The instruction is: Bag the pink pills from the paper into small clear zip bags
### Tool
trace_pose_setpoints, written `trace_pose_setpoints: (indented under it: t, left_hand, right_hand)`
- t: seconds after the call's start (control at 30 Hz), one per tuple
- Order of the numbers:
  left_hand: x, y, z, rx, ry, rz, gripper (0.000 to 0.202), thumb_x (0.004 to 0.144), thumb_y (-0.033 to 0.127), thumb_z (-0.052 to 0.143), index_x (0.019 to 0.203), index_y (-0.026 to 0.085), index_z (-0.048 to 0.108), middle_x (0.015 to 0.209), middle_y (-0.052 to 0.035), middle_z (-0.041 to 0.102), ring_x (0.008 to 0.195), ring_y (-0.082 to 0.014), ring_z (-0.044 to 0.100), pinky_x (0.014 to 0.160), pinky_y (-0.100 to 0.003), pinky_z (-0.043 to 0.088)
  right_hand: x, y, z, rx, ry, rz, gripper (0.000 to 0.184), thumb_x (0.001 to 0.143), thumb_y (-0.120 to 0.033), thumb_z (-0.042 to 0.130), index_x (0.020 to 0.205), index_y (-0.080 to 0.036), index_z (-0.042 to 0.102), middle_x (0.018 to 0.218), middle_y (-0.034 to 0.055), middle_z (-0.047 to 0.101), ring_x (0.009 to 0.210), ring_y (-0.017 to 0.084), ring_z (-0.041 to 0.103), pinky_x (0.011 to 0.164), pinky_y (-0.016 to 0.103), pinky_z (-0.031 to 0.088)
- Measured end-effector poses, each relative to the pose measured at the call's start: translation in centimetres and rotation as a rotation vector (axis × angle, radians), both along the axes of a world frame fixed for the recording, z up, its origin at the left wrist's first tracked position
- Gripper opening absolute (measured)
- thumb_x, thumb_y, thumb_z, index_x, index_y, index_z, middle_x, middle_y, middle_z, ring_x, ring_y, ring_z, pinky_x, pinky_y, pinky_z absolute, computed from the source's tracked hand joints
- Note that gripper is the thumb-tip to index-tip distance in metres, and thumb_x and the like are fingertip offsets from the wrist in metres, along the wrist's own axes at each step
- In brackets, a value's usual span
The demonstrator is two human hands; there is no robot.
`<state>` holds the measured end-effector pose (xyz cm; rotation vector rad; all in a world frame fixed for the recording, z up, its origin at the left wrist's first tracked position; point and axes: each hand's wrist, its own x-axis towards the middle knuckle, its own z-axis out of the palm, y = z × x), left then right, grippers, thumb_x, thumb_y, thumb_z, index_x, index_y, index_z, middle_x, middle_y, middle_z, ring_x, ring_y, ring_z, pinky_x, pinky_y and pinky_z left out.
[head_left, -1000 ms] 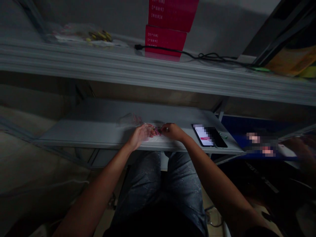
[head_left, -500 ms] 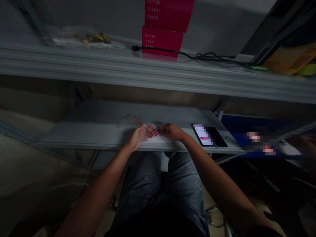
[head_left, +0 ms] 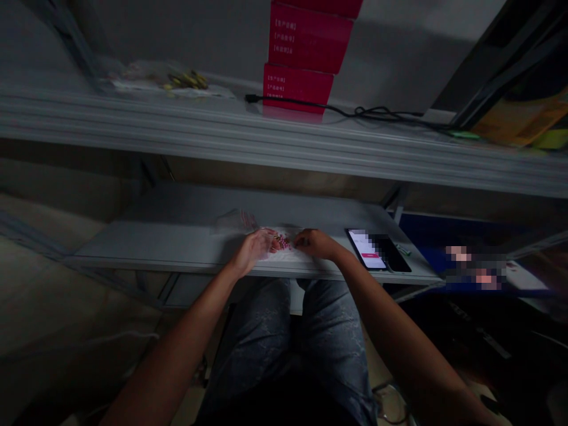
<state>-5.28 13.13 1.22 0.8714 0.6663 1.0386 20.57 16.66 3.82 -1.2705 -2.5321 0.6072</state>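
Small pink and dark bead-like pieces [head_left: 283, 242] lie together on a white sheet or bag [head_left: 288, 255] near the shelf's front edge. My left hand [head_left: 252, 251] is at their left side, its fingers closed on thin clear plastic [head_left: 266, 242] beside the pieces. On the right, my right hand [head_left: 314, 243] hovers close to the sheet with its fingers curled and pinched together. Whatever may be between those fingertips is too small and dark to make out. Another clear plastic bag [head_left: 235, 221] with reddish stripes lies behind my left hand.
A phone with a lit screen [head_left: 366, 248] and a dark phone-like slab [head_left: 394, 257] lie right of my hands. Overhead, a shelf edge [head_left: 284, 151] carries red boxes [head_left: 298, 89], a black cable [head_left: 337, 110] and yellowish pieces [head_left: 189, 80] on plastic.
The camera view has tilted slightly, so everything sits a little lower in the picture. Both hands stay beside the bead-like pieces, with little visible movement of their own.
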Motion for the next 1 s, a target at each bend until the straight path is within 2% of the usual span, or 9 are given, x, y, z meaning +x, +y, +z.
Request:
trace_pose_setpoints:
  t: [0.17, 0.3, 0.4, 0.53, 0.63, 0.8, 0.9, 1.0]
  left_hand:
    - [0.0, 0.1, -0.2, 0.008, 0.004, -0.016, 0.042, 0.087, 0.05, 0.053, 0.107, 0.017, 0.069, 0.091, -0.0088, 0.075, 0.084, -0.0225, 0.068, 0.071, -0.03, 0.047]
    - [0.1, 0.1, -0.7, 0.06, 0.03, -0.053, 0.043, 0.089, 0.052, 0.054, 0.11, 0.017, 0.069, 0.093, -0.0089, 0.075, 0.088, -0.0235, 0.068, 0.075, -0.031, 0.047]
    - [0.3, -0.1, -0.8, 0.083, 0.069, -0.053, 0.043, 0.089, 0.052, 0.055, 0.107, 0.017, 0.071, 0.092, -0.0091, 0.076, 0.086, -0.0234, 0.068, 0.075, -0.031, 0.047]
    - [0.4, -0.4, -0.6, 0.05, 0.089, -0.009, 0.042, 0.085, 0.053, 0.06, 0.098, 0.016, 0.073, 0.087, -0.0091, 0.077, 0.081, -0.0235, 0.068, 0.073, -0.031, 0.047]
    - [0.3, -1.1, 0.0, 0.026, 0.103, 0.025, 0.043, 0.087, 0.054, 0.057, 0.102, 0.016, 0.071, 0.087, -0.0083, 0.076, 0.079, -0.0222, 0.068, 0.07, -0.03, 0.047]
    - [1.0, -3.1, 1.0, 0.082, 0.037, -0.043, 0.046, 0.094, 0.055, 0.048, 0.116, 0.019, 0.067, 0.093, -0.0078, 0.075, 0.081, -0.0224, 0.069, 0.071, -0.031, 0.048]
    - [2.3, -4.5, 0.7, 0.05, -0.006, -0.075, 0.047, 0.093, 0.057, 0.049, 0.113, 0.019, 0.069, 0.092, -0.0082, 0.076, 0.08, -0.0233, 0.07, 0.076, -0.034, 0.05]
    - [3.9, -5.9, 0.0, 0.013, -0.01, -0.126, 0.053, 0.092, 0.061, 0.049, 0.109, 0.017, 0.071, 0.09, -0.0095, 0.077, 0.078, -0.0242, 0.07, 0.077, -0.036, 0.052]
  right_hand:
    - [0.0, 0.0, 0.3, 0.027, 0.058, -0.02, 0.015, 0.083, -0.016, 0.063, 0.09, -0.016, 0.076, 0.09, 0.0079, 0.075, 0.077, 0.019, 0.066, 0.072, 0.028, 0.047]
    - [-1.4, -0.6, 2.0, 0.051, 0.375, -0.092, 0.015, 0.087, -0.024, 0.061, 0.094, -0.017, 0.071, 0.093, 0.0068, 0.073, 0.079, 0.018, 0.065, 0.071, 0.027, 0.048]
    - [-3.5, -1.2, 3.6, 0.045, 0.585, -0.075, 0.015, 0.089, -0.026, 0.06, 0.096, -0.017, 0.069, 0.094, 0.0053, 0.072, 0.082, 0.017, 0.066, 0.073, 0.026, 0.049]
    - [-5.6, -2.1, 4.8, -0.032, 0.531, -0.014, 0.016, 0.087, -0.023, 0.062, 0.099, -0.016, 0.071, 0.092, 0.005, 0.072, 0.07, 0.014, 0.064, 0.065, 0.025, 0.047]
    - [-5.7, -3.1, 4.2, -0.054, 0.59, -0.07, 0.016, 0.09, -0.028, 0.061, 0.097, -0.016, 0.07, 0.086, 0.0046, 0.071, 0.069, 0.014, 0.064, 0.065, 0.026, 0.048]
    - [-4.6, -6.1, 1.8, -0.23, 0.867, -0.114, 0.025, 0.09, -0.042, 0.067, 0.095, -0.018, 0.069, 0.092, 0.0047, 0.07, 0.086, 0.017, 0.065, 0.08, 0.03, 0.05]
    - [-4.1, -8.6, 0.7, -0.398, 0.995, -0.185, 0.029, 0.084, -0.047, 0.073, 0.093, -0.02, 0.066, 0.085, 0.0026, 0.067, 0.077, 0.017, 0.064, 0.072, 0.03, 0.052]
    - [-3.5, -10.7, -0.2, -0.509, 1.03, -0.236, 0.031, 0.083, -0.05, 0.073, 0.092, -0.021, 0.064, 0.074, 0.0004, 0.063, 0.065, 0.016, 0.06, 0.061, 0.029, 0.049]
